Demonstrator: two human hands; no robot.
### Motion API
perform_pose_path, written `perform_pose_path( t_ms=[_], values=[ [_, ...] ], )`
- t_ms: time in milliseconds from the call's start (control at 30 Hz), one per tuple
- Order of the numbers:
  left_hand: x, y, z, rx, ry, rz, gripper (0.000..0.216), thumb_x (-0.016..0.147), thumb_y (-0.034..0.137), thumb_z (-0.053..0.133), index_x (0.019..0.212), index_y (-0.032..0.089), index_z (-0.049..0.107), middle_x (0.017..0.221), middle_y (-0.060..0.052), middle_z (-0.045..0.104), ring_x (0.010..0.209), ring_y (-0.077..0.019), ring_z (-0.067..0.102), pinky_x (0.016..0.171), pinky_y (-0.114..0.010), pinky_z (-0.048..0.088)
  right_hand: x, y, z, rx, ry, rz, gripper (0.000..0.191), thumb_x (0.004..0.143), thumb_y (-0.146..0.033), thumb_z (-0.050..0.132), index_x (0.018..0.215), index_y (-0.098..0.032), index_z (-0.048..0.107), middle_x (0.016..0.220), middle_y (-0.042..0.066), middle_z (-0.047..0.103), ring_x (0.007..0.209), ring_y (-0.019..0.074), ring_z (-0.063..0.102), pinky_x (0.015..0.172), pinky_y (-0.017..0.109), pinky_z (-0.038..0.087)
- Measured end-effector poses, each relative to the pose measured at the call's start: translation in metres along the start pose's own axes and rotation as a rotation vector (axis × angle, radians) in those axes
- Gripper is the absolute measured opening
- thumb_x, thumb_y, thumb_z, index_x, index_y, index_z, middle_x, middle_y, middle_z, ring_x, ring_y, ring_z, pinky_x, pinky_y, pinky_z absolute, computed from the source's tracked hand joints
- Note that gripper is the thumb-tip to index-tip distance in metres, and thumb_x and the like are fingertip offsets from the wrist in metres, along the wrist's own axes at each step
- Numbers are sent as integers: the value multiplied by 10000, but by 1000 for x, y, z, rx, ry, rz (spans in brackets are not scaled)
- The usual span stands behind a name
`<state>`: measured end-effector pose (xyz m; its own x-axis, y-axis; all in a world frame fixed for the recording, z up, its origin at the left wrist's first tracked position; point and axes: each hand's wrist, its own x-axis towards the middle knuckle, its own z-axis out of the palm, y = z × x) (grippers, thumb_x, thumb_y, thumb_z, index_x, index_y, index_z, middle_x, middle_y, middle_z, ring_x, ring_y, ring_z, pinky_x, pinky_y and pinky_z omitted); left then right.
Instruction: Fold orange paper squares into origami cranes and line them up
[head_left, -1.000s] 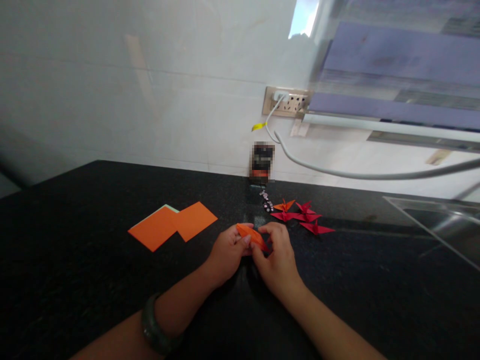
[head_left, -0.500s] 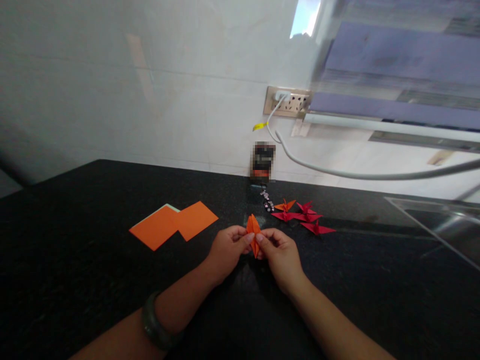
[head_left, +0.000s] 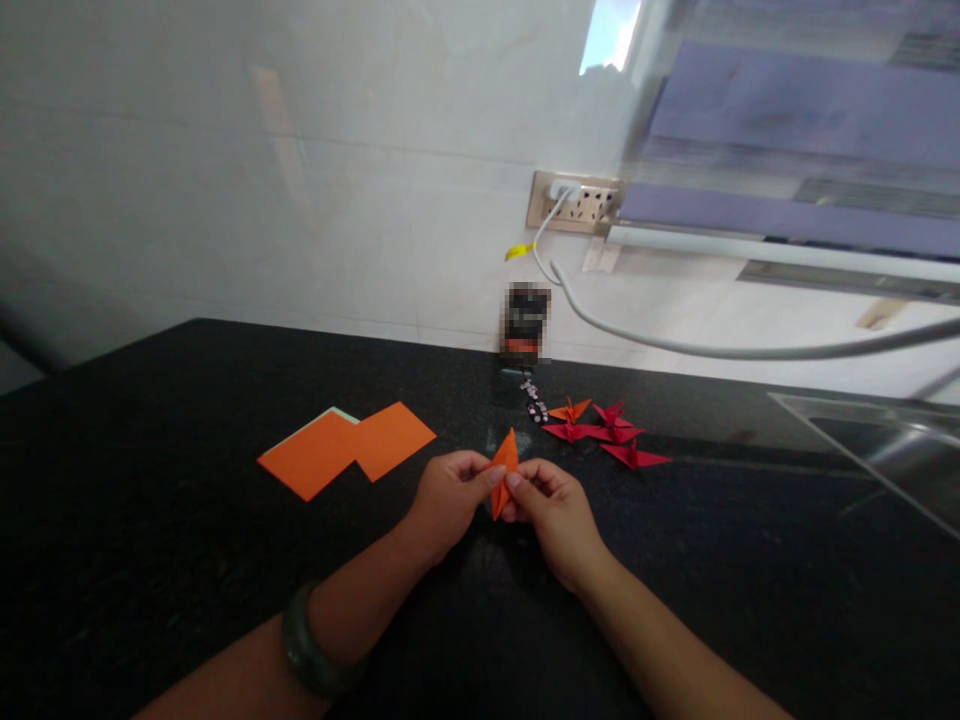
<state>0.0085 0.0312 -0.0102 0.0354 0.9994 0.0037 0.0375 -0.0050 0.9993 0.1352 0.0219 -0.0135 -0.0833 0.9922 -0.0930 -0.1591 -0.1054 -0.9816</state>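
Note:
A folded orange paper piece [head_left: 505, 468], narrow and pointed at both ends, stands nearly upright just above the black countertop [head_left: 150, 520]. My left hand [head_left: 446, 500] pinches its left side and my right hand [head_left: 551, 512] pinches its right side, fingers closed on it. A dark bangle [head_left: 307, 645] sits on my left wrist. Two flat orange paper squares [head_left: 345, 448] lie to the left, overlapping, with a pale green sheet edge showing beneath them.
Several folded paper cranes [head_left: 604, 435], red and one orange, lie behind my right hand. A small dark blurred object [head_left: 525, 322] stands at the wall. A white cable [head_left: 675, 345] runs from a wall socket [head_left: 574, 203]. A steel sink [head_left: 885, 445] is at the right.
The orange folded piece went from lying slanted between my hands to standing nearly upright. Both hands drew closer together around it.

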Motion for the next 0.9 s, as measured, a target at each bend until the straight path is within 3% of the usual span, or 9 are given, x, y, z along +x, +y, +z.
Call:
perform_pose_path(
  t_ms=[100, 233, 333, 567, 667, 900],
  values=[
    [0, -1, -1, 104, -34, 50, 188, 670, 299, 580, 567, 142, 572, 503, 33, 535, 486, -89, 467, 484, -202, 355, 0, -4, -1, -7, -22, -17, 221, 641, -340, 652, 674, -144, 555, 523, -36, 537, 446, 73, 476, 443, 195, 398],
    [-1, -6, -1, 318, -144, 133, 209, 709, 295, 527, 583, 142, 594, 523, 24, 536, 510, -96, 465, 496, -206, 351, 1, -7, -2, -76, 10, -74, 247, 605, -326, 686, 743, -148, 583, 513, -60, 499, 411, 46, 384, 374, 163, 295],
    [-2, -8, 0, 417, -155, 148, 203, 709, 302, 525, 608, 146, 606, 553, 17, 555, 538, -108, 485, 505, -211, 357, 4, -5, -4, -104, 11, -70, 215, 602, -318, 692, 635, -138, 580, 479, -45, 516, 415, 48, 393, 402, 176, 304],
    [-1, -2, 0, 315, -153, 57, 207, 703, 324, 535, 685, 146, 637, 643, -17, 629, 607, -140, 548, 564, -238, 397, 7, -2, -7, 31, 85, -7, 259, 589, -368, 698, 616, -140, 579, 445, -43, 505, 352, 52, 375, 350, 185, 292],
    [0, -4, 0, 281, -118, 55, 185, 715, 287, 510, 687, 144, 625, 648, -23, 627, 626, -151, 556, 582, -249, 407, 7, -3, -8, -70, 92, -19, 244, 609, -365, 680, 613, -140, 586, 468, -28, 525, 387, 68, 409, 385, 198, 330],
    [0, -4, -1, 435, -92, 193, 155, 728, 224, 466, 660, 173, 595, 637, -5, 589, 649, -151, 545, 598, -249, 396, 7, -5, -14, -587, 42, -443, 99, 695, -227, 601, 612, -188, 641, 641, 20, 599, 661, 152, 539, 617, 266, 419]
  ],
)
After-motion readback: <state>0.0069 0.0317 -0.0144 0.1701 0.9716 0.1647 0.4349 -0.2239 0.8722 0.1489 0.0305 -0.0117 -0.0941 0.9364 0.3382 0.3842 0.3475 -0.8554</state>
